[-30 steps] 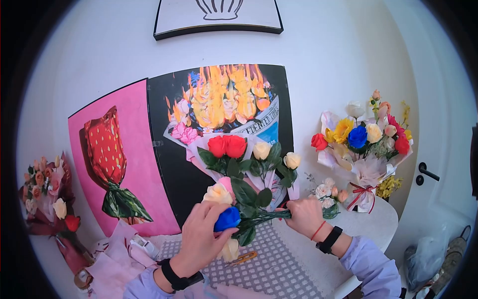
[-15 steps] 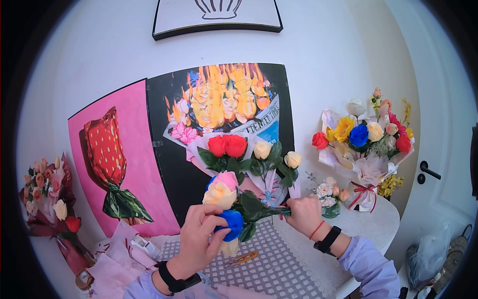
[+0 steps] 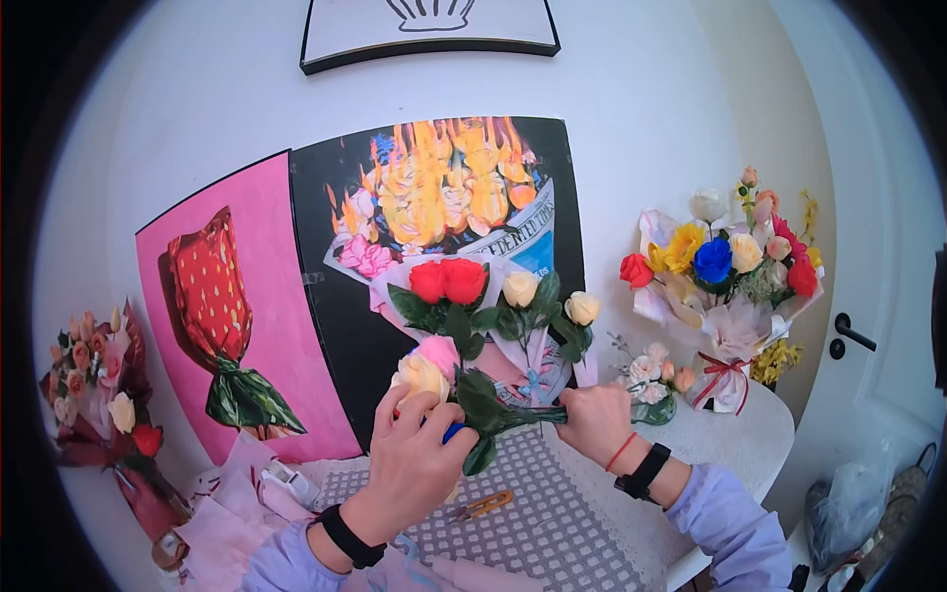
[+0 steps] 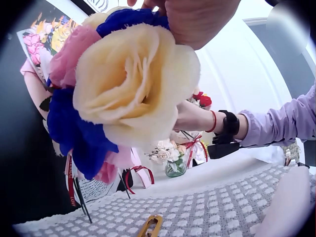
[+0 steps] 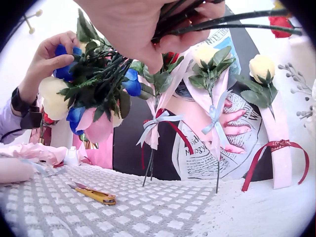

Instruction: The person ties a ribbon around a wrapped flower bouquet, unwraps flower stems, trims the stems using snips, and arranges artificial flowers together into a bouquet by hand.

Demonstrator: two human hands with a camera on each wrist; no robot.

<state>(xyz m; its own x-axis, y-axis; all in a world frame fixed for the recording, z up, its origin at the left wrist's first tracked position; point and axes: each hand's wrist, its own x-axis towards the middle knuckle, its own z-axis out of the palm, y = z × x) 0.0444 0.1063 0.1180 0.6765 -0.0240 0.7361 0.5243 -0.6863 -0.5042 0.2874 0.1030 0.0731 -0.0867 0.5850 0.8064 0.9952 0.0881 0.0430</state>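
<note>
The right hand (image 3: 597, 424) grips a bundle of green stems (image 3: 533, 415), held sideways above the table; the right wrist view shows its fingers curled round the dark stems (image 5: 232, 22). At the flower end, the left hand (image 3: 400, 474) has its thumb and fingers on a blue rose (image 3: 454, 431), which it mostly covers in the head view. In the right wrist view the left hand (image 5: 49, 61) pinches that blue rose (image 5: 63, 63). A large cream rose (image 4: 128, 84) fills the left wrist view beside blue and pink (image 4: 79, 52) ones. Green leaves (image 3: 476, 397) lie between the hands.
Yellow-handled snips (image 3: 488, 504) lie on the grey patterned cloth (image 3: 552, 533). Single wrapped roses (image 3: 521, 288) stand behind the hands. A wrapped bouquet (image 3: 725, 335) and a small glass vase (image 3: 654, 409) are at right; pink wrapping (image 3: 222, 528) lies at left.
The left hand's fingers have moved over the blue rose and hide more of it. The flower heads have shifted and turned slightly, while the right hand keeps its grip on the stems.
</note>
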